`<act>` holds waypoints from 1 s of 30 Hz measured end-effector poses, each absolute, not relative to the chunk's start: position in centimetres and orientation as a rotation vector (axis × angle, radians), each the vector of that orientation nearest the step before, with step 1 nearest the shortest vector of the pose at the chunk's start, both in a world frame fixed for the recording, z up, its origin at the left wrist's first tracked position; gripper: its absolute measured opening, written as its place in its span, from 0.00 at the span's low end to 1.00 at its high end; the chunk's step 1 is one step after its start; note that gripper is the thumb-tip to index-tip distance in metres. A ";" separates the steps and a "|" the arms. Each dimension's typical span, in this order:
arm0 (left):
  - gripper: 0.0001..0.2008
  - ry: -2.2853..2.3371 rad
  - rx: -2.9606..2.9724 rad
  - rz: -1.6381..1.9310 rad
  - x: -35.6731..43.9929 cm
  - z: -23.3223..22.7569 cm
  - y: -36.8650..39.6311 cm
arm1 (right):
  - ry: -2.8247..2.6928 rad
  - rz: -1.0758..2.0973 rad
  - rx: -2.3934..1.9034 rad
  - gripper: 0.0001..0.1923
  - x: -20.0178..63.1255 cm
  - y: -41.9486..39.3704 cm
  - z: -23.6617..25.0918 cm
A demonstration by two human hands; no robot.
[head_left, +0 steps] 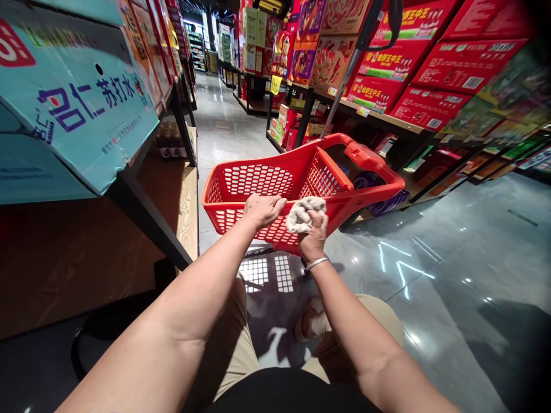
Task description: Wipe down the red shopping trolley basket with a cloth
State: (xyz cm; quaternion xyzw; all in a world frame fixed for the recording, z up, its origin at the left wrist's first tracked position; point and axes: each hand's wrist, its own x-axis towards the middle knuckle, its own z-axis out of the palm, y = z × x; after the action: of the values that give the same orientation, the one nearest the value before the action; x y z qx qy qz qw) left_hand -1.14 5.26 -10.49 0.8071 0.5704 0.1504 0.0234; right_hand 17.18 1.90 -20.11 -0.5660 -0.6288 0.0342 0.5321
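Note:
A red plastic shopping cart (258,163) with a perforated basket stands sideways before me, its handle to the right. My left hand (263,210) is closed over the near rim of the basket, fingers curled onto it. In my right hand (314,236) is a crumpled off-white cloth (303,215), gripped in closed fingers and held against the near side of the cart, just right of my left hand. Whether the cloth presses on the plastic or hovers just off it, I cannot tell. A bracelet circles my right wrist.
Light-blue cartons (86,86) sit on a dark-framed shelf at my left. Red boxes (456,66) are stacked on shelves at the right. A thin pole (340,94) rises behind the cart. Shiny grey floor (451,246) stretches right and along the aisle ahead.

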 end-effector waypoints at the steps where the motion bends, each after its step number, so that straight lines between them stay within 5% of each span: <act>1: 0.29 1.759 2.494 0.474 -1.1 -10.4 5.2 | -1.584 0.128 -1.301 0.19 16.6 1.6 -19.9; 4: 0.31 1.759 2.464 0.472 -1.2 -10.3 4.9 | -1.940 0.167 -1.079 0.18 15.6 0.4 -18.7; 7: 0.33 1.758 2.452 0.447 -1.6 -10.3 4.8 | -1.980 -0.123 -1.048 0.12 17.0 -0.1 -16.1; 16: 0.22 1.777 2.483 0.494 -2.1 -10.7 4.5 | -2.078 -0.570 -1.311 0.13 29.7 2.2 -7.8; 22: 0.22 1.786 2.475 0.489 -1.8 -10.6 4.2 | -1.629 -0.740 -1.833 0.18 36.7 4.5 -3.1; 30: 0.22 1.775 2.472 0.451 -1.4 -10.4 4.2 | -1.823 -0.639 -1.787 0.17 28.2 3.4 -4.5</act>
State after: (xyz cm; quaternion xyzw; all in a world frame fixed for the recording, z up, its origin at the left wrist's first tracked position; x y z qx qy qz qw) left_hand -1.44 4.19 -10.40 0.8031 0.5767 0.1465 0.0323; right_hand 28.23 3.43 -4.50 -0.6571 -0.6704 -0.2349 0.2523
